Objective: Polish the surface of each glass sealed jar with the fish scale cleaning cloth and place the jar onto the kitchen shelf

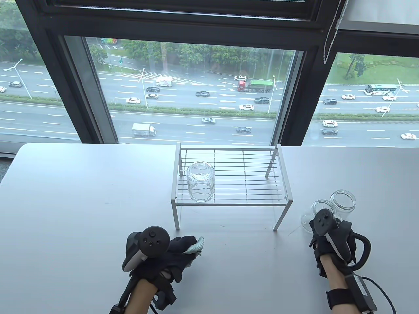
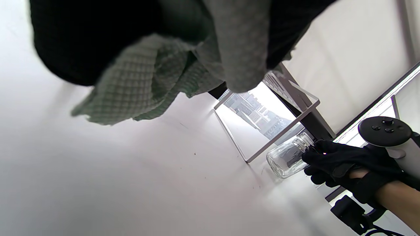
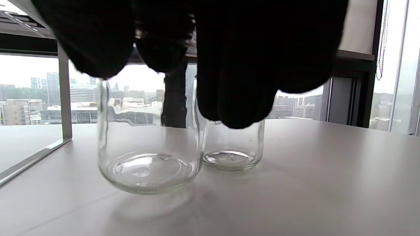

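Currently right hand (image 1: 327, 243) grips the near glass jar (image 3: 147, 154) from above at its rim, near the table's right edge, second jar (image 3: 231, 147) just behind it. Jar axis roughly upright, bottom looks slightly lifted. Left hand (image 1: 160, 255) clutches the fish scale cloth (image 2: 137, 85), well apart leftward; wire shelf (image 1: 281, 183) between them holds one jar (image 1: 200, 183).

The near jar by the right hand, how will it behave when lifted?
The near jar is clear, smooth glass, so probably slippery and breakable. The right hand fingers reach its rim; it looks slightly tilted, so it may tip against the second jar.
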Demonstrator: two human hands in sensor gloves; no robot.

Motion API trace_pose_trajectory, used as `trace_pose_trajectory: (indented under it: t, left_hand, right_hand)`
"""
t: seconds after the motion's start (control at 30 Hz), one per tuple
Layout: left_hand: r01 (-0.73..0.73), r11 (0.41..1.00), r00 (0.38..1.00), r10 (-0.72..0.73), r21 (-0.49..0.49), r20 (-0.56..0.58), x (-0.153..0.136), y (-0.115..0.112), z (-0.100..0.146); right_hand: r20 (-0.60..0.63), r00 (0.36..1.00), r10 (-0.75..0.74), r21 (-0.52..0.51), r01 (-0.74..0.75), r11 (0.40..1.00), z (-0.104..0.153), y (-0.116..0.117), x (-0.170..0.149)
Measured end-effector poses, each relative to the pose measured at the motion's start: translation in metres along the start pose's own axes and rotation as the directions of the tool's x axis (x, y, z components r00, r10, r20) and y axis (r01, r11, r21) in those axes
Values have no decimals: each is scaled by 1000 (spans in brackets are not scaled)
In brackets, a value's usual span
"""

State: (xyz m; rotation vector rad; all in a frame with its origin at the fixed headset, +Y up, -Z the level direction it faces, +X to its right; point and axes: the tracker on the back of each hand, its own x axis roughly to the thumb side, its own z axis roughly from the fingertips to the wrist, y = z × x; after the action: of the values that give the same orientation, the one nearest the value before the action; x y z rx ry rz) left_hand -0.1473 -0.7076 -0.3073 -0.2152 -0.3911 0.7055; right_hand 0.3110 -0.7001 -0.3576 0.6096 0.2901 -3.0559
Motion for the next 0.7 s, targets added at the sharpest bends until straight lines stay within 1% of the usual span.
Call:
trace_pose_trajectory:
  t: [0.27, 0.47, 0.6, 0.63, 0.7]
  left_hand:
    - [10, 1000, 1000, -10, -17, 18, 5, -5, -2]
    - [-76, 997, 996, 76, 0, 40, 3, -5, -2]
    - [-141, 990, 988, 140, 9, 68, 3, -7, -3]
    - [-154, 988, 986, 153, 9, 72, 3, -7, -3]
    - [-205, 979, 976, 203, 9, 84, 2, -8, -3]
  right_hand:
    - [107, 991, -77, -19, 80, 997, 33, -25, -16]
    - [195, 964, -181, 18, 181, 983, 61, -45, -17]
    - [297, 909, -292, 95, 276, 956, 86, -57, -4]
    - [309, 901, -305, 104, 287, 952, 88, -58, -2]
    - [364, 857, -366, 149, 334, 931, 100, -63, 12]
